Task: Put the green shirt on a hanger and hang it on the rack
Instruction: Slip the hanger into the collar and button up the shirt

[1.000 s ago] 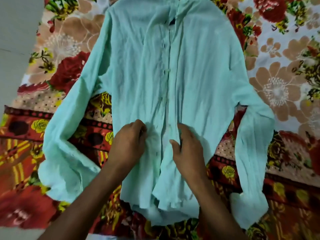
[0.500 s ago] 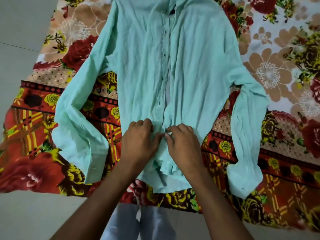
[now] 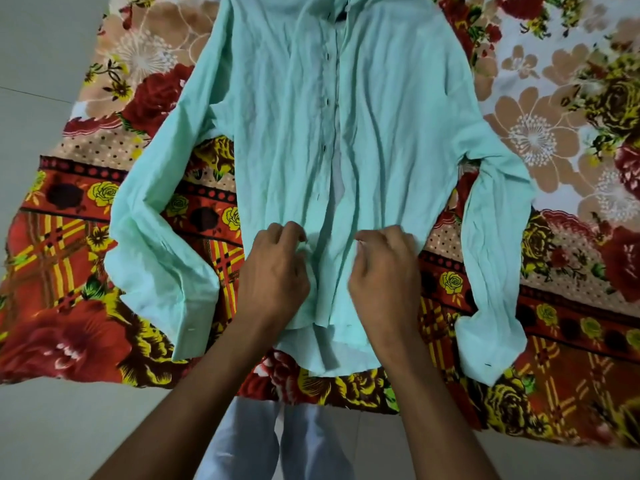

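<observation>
- Head view: shirt (image 3: 346, 140) lies face up on the flowered bedspread (image 3: 540, 140), front placket partly open.
- Left hand (image 3: 273, 271) and right hand (image 3: 384, 271) each pinch cloth near the hem; spreading both front panels evenly would ease a hanger in.
- Containers: none visible; hanger and rack unseen.

Pale grey floor (image 3: 38, 64) runs down the left side and along the bottom of the frame. A loud floral bedsheet (image 3: 571, 140) covers the rest, red and yellow border at its lower edge, beige flowers upper right.
</observation>
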Motion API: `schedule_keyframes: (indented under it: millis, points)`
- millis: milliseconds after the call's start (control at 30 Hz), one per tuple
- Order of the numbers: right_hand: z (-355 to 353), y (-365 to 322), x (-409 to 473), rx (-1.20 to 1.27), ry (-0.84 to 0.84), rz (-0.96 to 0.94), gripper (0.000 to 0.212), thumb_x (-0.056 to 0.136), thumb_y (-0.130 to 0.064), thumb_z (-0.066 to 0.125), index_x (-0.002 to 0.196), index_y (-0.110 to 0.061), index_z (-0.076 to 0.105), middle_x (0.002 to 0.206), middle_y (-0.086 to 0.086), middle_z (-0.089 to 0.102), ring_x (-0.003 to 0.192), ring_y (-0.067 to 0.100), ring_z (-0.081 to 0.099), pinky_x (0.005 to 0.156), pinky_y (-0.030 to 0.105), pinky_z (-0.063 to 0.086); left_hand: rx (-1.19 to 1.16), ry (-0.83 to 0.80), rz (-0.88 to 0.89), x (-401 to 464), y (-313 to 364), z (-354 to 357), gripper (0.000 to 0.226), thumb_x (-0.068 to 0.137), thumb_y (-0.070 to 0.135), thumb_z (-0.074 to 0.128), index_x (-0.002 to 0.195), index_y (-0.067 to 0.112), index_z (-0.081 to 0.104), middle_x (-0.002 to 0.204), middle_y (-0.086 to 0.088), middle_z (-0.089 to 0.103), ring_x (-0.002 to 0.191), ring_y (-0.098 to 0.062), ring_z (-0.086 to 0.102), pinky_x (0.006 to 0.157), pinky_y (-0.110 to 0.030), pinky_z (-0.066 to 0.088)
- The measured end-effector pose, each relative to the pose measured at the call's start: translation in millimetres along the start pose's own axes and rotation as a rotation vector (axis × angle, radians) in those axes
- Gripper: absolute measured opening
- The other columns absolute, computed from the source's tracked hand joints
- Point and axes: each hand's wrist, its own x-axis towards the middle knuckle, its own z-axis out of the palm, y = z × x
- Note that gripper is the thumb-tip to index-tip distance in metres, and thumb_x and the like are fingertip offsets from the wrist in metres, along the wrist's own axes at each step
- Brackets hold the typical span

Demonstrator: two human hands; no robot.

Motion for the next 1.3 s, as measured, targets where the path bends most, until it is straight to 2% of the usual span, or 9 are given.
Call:
schedule_keyframes:
  millis: [133,233,433,533,700,867,967,1133,1300]
  points:
    - [26.8,-16.0,3.8,0.078,-0.193,-0.025,0.024,0.099,-0.026,0.06,0.119,-0.015,0.067,0.108,0.006,0.065,0.109,0.026,0.057,0.083,0.04,0.054,0.014,-0.011,-0.026,4.3,2.4,13.4,0.017,0.091,0.026,0.069,0.099,0.011,0.064,0.092,-0.008,0.06,0.088,-0.03,0.057,0.058,-0.042,0.049]
    - [40.5,-6.7,5.5,0.131,-0.179,0.091,0.019,0.096,-0.02,0.063,0.115,-0.017,0.067,0.106,0.003,0.066,0.109,0.025,0.059,0.083,0.041,0.054,0.077,-0.032,-0.065,6.9,1.3,17.4,0.027,0.092,0.038,0.068,0.095,0.012,0.062,0.09,-0.007,0.061,0.089,-0.029,0.057,0.057,-0.042,0.05]
    - [33.1,10.8,-5.1,0.491,-0.096,0.228,0.011,0.097,-0.012,0.064,0.102,-0.018,0.071,0.095,-0.003,0.069,0.087,0.011,0.066,0.078,0.032,0.057,0.017,0.064,-0.058,5.2,2.1,13.4,0.024,0.097,0.02,0.059,0.077,0.007,0.063,0.073,-0.006,0.053,0.075,-0.027,0.051,0.056,-0.039,0.038]
    - [36.3,17.2,-8.0,0.349,-0.22,0.198,0.014,0.1,-0.018,0.059,0.104,-0.018,0.072,0.1,-0.002,0.069,0.098,0.015,0.063,0.084,0.036,0.055,0.003,0.044,-0.108,3.4,0.0,12.2,0.03,0.099,0.02,0.054,0.073,0.006,0.061,0.072,-0.006,0.05,0.075,-0.03,0.051,0.061,-0.035,0.031]
    - [36.1,-0.3,4.7,0.051,-0.169,0.188,0.025,0.097,-0.041,0.062,0.1,-0.019,0.073,0.099,0.001,0.064,0.104,0.021,0.057,0.075,0.036,0.051,0.071,0.079,-0.084,10.5,16.9,11.9,0.037,0.089,0.045,0.071,0.096,0.009,0.061,0.09,-0.007,0.061,0.089,-0.027,0.054,0.06,-0.036,0.041]
    - [36.7,-12.2,11.5,0.007,-0.144,0.194,0.021,0.097,-0.032,0.064,0.099,-0.014,0.074,0.101,0.005,0.065,0.107,0.026,0.058,0.08,0.038,0.053,0.108,-0.022,-0.089,20.0,16.4,16.2,0.025,0.09,0.022,0.061,0.071,0.007,0.054,0.07,-0.009,0.055,0.076,-0.032,0.052,0.053,-0.039,0.037]
    - [34.2,-12.6,7.7,0.033,-0.089,0.154,0.016,0.096,-0.026,0.065,0.097,-0.015,0.076,0.097,0.003,0.066,0.102,0.025,0.057,0.077,0.036,0.052,-0.061,0.023,-0.164,18.4,10.0,5.9,0.033,0.09,0.016,0.059,0.06,0.002,0.056,0.056,-0.011,0.054,0.057,-0.029,0.051,0.053,-0.045,0.044]
    - [30.3,-16.8,-3.6,0.388,0.031,0.184,0.008,0.094,-0.027,0.07,0.09,-0.022,0.075,0.088,-0.007,0.064,0.094,0.014,0.055,0.075,0.014,0.037,-0.478,0.016,-0.41,8.5,1.9,-8.3,0.03,0.091,0.024,0.075,0.064,0.013,0.07,0.046,0.006,0.053,0.042,-0.006,0.044,0.048,-0.026,0.035]
    - [33.1,-21.3,-4.2,0.679,0.003,0.277,0.005,0.091,-0.024,0.075,0.089,-0.02,0.079,0.087,-0.011,0.071,0.089,0.003,0.063,0.075,0.006,0.039,-0.875,-0.047,-0.542,0.4,11.4,-7.2,0.012,0.094,0.011,0.072,0.089,0.018,0.081,0.083,-0.003,0.08,0.082,-0.022,0.077,0.083,-0.04,0.063]
